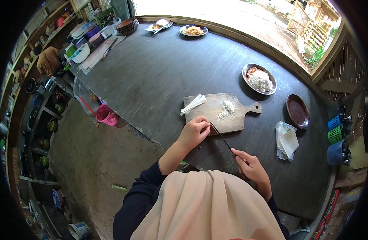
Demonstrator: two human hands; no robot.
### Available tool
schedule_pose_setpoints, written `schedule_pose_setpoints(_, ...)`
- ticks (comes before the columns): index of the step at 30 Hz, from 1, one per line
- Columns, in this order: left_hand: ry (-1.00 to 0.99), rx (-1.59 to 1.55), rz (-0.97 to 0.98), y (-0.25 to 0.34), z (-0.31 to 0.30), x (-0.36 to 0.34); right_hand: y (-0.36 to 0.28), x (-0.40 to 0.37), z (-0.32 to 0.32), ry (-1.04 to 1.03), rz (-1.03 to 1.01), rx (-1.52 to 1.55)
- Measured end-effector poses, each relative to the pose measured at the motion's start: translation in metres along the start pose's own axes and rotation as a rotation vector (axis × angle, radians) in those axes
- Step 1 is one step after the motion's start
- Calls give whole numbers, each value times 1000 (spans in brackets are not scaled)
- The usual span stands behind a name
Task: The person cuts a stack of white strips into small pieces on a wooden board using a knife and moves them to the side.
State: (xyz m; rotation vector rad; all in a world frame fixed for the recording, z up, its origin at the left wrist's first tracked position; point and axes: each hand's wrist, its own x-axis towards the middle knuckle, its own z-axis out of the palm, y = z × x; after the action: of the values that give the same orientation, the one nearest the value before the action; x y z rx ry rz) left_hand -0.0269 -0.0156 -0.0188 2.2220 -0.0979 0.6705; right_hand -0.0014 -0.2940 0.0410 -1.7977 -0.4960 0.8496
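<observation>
Right hand [251, 166] clenched round handle of long thin dark-bladed knife [222, 137], tip at near edge of pale wooden cutting board [228, 124]. Left hand [195, 132] curled, knuckles up, fingertips on board beside blade; whatever lies under it is hidden, cannot tell if gripping. Knife likely light, stiff, sharp: take by handle only. Small heap of white shreds [227, 109] and flat white strips [193, 104] on board, probably soft, light, easily scattered. Dark weathered wooden desk [160, 80], open-sided hut, dirt floor [92, 160], pink plastic basket [107, 115] below desk edge.

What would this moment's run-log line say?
left hand curled on cutting board | right hand gripping knife | white shreds on board
</observation>
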Motion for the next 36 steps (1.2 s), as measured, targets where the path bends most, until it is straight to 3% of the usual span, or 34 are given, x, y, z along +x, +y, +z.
schedule_pose_setpoints(14, -10, 1, 11, -1, 0, 0, 1, 8, 6, 52, -167, -249)
schedule_pose_setpoints(20, -9, 0, -2, -1, 0, 0, -5, 2, -5, -23, 25, -23)
schedule_pose_setpoints(33, -6, -12, 4, -1, 1, 0, 4, 4, -2, -12, -25, -73)
schedule_pose_setpoints(36, -18, -16, -14, -1, 0, 0, 5, 5, 5, 59, -177, -273)
